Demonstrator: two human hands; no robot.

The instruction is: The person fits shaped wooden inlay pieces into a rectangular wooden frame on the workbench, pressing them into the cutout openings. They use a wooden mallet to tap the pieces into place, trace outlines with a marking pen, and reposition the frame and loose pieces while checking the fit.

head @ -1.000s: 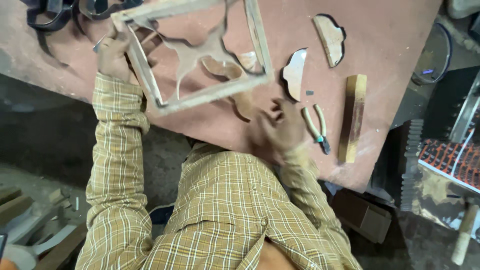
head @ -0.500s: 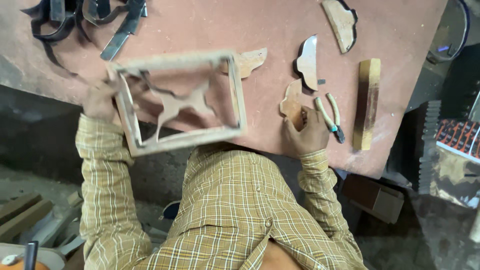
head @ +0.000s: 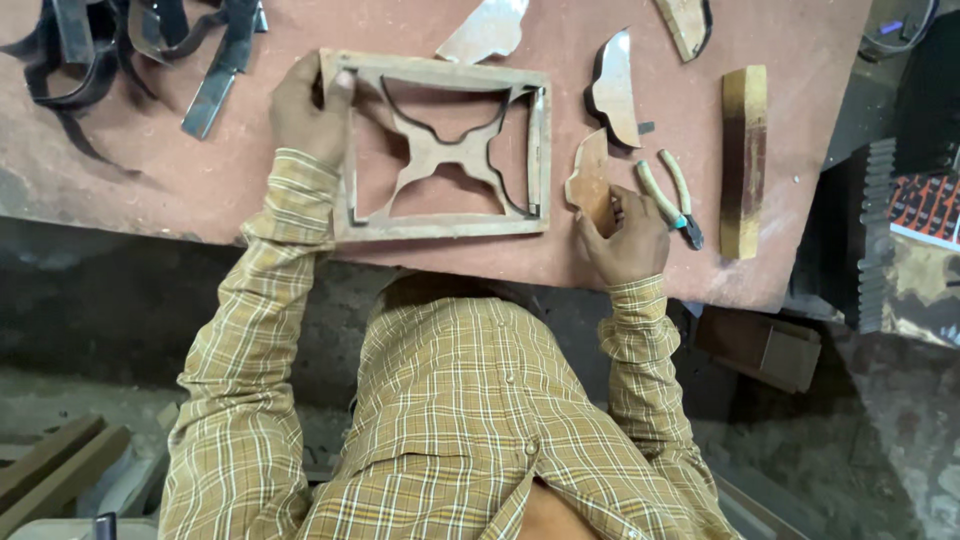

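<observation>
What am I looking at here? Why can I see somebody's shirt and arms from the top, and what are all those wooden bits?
The camera sits on a person's head and looks down, so you see their checked shirt and both arms from above. There is no machine, just two bare hands at a reddish worktable. The left hand grips one end of a wooden frame with a curvy X shape cut inside it. The right hand holds a small curved wood piece against the table. Beside that hand lie pliers and a wooden block. More cut-out wood pieces lie farther up, and dark metal strips are piled in the corner.
</observation>
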